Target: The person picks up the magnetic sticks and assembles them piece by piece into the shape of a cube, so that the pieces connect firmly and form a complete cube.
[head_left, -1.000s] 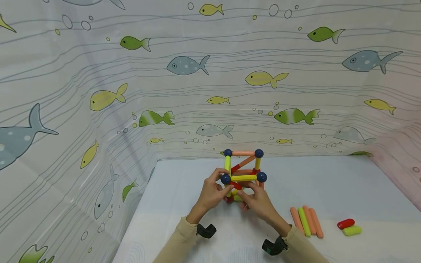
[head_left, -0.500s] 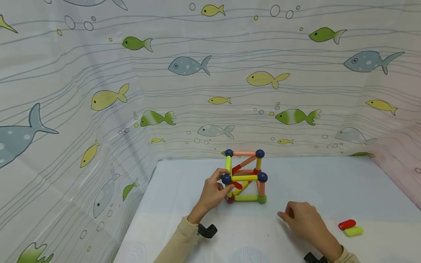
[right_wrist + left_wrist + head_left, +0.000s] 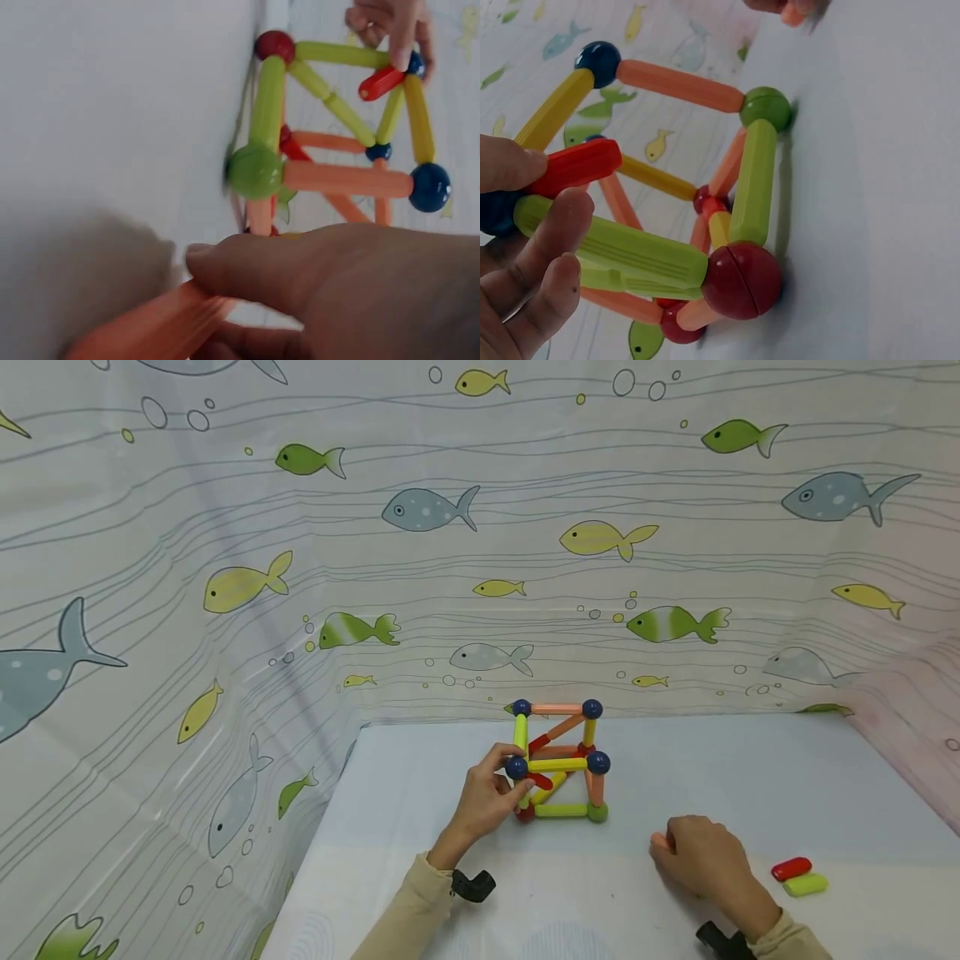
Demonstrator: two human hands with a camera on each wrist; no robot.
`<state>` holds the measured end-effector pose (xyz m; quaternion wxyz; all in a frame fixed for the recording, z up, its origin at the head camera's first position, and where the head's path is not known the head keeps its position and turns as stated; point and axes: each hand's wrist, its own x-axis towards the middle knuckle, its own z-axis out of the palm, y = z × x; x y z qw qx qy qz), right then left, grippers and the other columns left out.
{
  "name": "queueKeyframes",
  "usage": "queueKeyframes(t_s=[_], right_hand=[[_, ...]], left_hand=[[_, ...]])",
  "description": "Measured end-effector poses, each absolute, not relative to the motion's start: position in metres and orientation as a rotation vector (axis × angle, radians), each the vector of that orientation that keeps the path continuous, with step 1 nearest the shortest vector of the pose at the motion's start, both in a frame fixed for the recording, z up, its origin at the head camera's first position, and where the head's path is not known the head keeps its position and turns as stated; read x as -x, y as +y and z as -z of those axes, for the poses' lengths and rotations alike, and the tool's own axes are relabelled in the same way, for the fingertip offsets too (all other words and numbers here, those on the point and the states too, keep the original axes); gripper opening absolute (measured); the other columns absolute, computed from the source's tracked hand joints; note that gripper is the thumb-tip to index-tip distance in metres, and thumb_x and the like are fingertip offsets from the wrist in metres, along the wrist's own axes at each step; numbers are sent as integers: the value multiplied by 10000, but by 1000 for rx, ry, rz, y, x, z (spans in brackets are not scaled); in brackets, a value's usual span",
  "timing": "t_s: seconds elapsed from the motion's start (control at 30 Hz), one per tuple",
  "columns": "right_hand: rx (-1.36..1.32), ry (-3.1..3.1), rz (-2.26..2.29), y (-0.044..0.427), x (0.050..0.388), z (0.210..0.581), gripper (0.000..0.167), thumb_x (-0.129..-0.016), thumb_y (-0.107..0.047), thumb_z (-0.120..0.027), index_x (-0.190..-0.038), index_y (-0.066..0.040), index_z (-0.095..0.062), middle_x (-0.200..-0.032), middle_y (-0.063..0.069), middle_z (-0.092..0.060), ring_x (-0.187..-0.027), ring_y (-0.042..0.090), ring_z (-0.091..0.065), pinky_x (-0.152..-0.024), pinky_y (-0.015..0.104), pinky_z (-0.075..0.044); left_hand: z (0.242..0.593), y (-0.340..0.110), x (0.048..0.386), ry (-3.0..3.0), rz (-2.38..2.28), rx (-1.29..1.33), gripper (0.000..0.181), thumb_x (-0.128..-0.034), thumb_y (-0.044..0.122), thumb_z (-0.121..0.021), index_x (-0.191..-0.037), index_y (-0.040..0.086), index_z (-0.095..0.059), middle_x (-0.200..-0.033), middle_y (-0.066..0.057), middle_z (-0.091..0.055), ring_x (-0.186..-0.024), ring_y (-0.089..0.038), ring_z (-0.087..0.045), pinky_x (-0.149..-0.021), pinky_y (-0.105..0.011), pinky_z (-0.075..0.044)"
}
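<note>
A cube-like frame of coloured sticks and balls stands on the table. At its near upper left blue ball point(image 3: 517, 767), my left hand point(image 3: 483, 797) pinches a short red stick point(image 3: 577, 166), which slants inward from the ball. A yellow stick point(image 3: 558, 766) runs from that ball to another blue one. Off to the frame's right, my right hand point(image 3: 701, 860) lies low over the table, thumb and fingers round an orange stick point(image 3: 154, 322); only a small orange end shows in the head view. Whether other sticks lie under this hand is hidden.
To the right of my right hand, a short red stick point(image 3: 792, 869) and a short yellow-green stick point(image 3: 806, 884) lie side by side on the white table point(image 3: 420, 760). A fish-patterned sheet point(image 3: 420, 585) rises behind the table and at its sides.
My right hand has left the frame, moved right to where loose sticks lay, and now grips an orange one. My left hand and the frame stay in place.
</note>
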<state>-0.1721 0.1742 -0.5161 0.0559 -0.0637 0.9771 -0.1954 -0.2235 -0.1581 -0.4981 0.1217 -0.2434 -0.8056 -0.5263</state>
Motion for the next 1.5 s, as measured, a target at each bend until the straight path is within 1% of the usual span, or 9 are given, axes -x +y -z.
queueKeyframes(t_s=[0.1, 0.27, 0.47, 0.53, 0.63, 0.77, 0.93, 1.13, 1.5], right_hand=[[297, 3014, 659, 160, 174, 514, 251, -989, -332, -740, -844, -128, -724, -705, -35, -607, -624, 144, -544, -545, 319, -438], [546, 3183, 825, 125, 180, 513, 195, -965, -339, -795, -964, -146, -821, -831, -65, -768, -748, 149, -704, -639, 339, -571], [787, 3327, 880, 83, 189, 509, 202, -880, -280, -881, -955, -98, -839, -773, -9, -771, -630, 114, -662, -578, 234, -531], [807, 3368, 847, 73, 191, 509, 189, -879, -259, -881, -932, -83, -837, -735, 8, -750, -599, 114, -657, -570, 230, -545], [813, 3421, 797, 61, 193, 510, 172, -873, -221, -885, -911, -64, -825, -709, 31, -722, -580, 141, -670, -574, 257, -582], [816, 3469, 777, 52, 194, 513, 195, -841, -178, -908, -936, -40, -808, -749, 68, -719, -594, 180, -690, -598, 300, -615], [796, 3468, 755, 47, 191, 513, 233, -847, -139, -895, -999, -5, -779, -826, 119, -710, -626, 215, -699, -628, 358, -638], [713, 3460, 742, 46, 190, 513, 235, -913, -125, -836, -1063, 29, -740, -869, 155, -714, -571, 218, -694, -573, 347, -625], [723, 3393, 751, 44, 191, 514, 244, -918, -142, -833, -1085, 12, -743, -891, 142, -707, -626, 214, -704, -631, 360, -640]], left_hand=[[498, -158, 224, -2350, 1548, 695, 444, -919, -2, -798, -1320, 29, -610, -1119, -138, -720, -504, -107, -509, -499, -168, -475], [497, -156, 225, -2360, 1552, 692, 439, -927, 1, -792, -1321, 51, -603, -1116, -131, -729, -501, -113, -521, -501, -169, -478], [496, -157, 227, -2348, 1545, 731, 416, -937, 31, -795, -1306, 64, -604, -1084, -148, -748, -482, -227, -606, -482, -201, -511], [496, -157, 227, -2338, 1535, 743, 414, -936, 33, -796, -1303, 36, -604, -1082, -164, -755, -478, -220, -607, -480, -205, -512], [497, -157, 226, -2336, 1516, 747, 409, -937, 38, -798, -1297, 14, -606, -1097, -173, -769, -488, -132, -580, -486, -200, -503], [497, -157, 225, -2338, 1522, 740, 414, -936, 36, -798, -1302, 17, -606, -1106, -175, -771, -492, -56, -555, -481, -198, -493], [497, -157, 224, -2335, 1535, 734, 417, -939, 42, -796, -1310, 31, -606, -1105, -179, -766, -484, -47, -558, -475, -199, -490], [498, -157, 224, -2323, 1529, 734, 405, -933, 35, -800, -1292, 44, -612, -1094, -185, -769, -492, -37, -545, -478, -200, -491], [498, -158, 223, -2339, 1523, 711, 409, -933, 33, -799, -1292, 83, -610, -1093, -163, -767, -498, -45, -567, -490, -207, -513]])
